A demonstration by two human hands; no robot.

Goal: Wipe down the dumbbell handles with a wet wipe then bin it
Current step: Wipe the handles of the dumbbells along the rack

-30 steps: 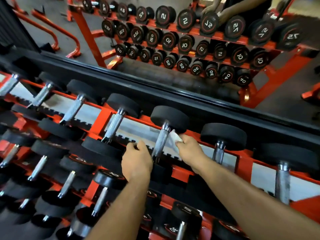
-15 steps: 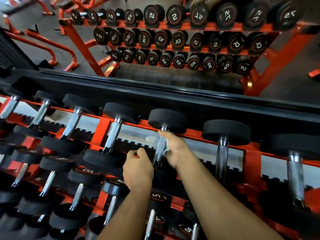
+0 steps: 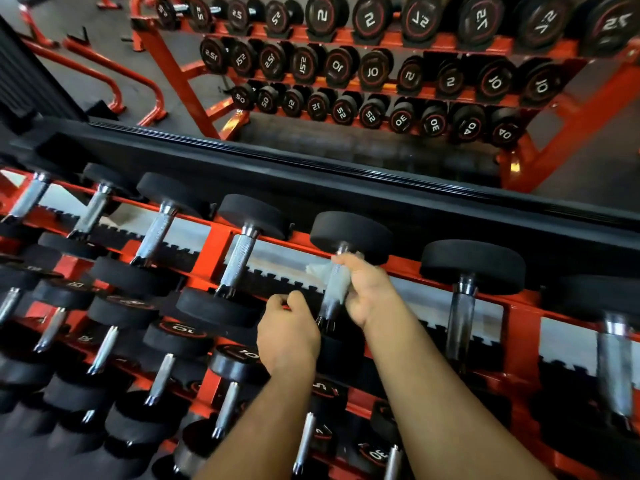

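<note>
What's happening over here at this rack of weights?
A person is cleaning dumbbells on an orange steel rack. The right hand has a thin white wet wipe wrapped around the knurled silver handle of one black dumbbell on the top row, just below its far black round head. The left hand is curled shut beside the handle's near end; what it grips is hidden. A mirror behind reflects the rack. No bin is in view.

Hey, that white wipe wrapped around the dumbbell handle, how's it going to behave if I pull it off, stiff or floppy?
Probably floppy: the wet wipe drapes around the handle under the right hand, with a loose corner hanging out to the left. Likely very light, since it looks thin enough for the metal to show through. It may cling slightly.
</note>
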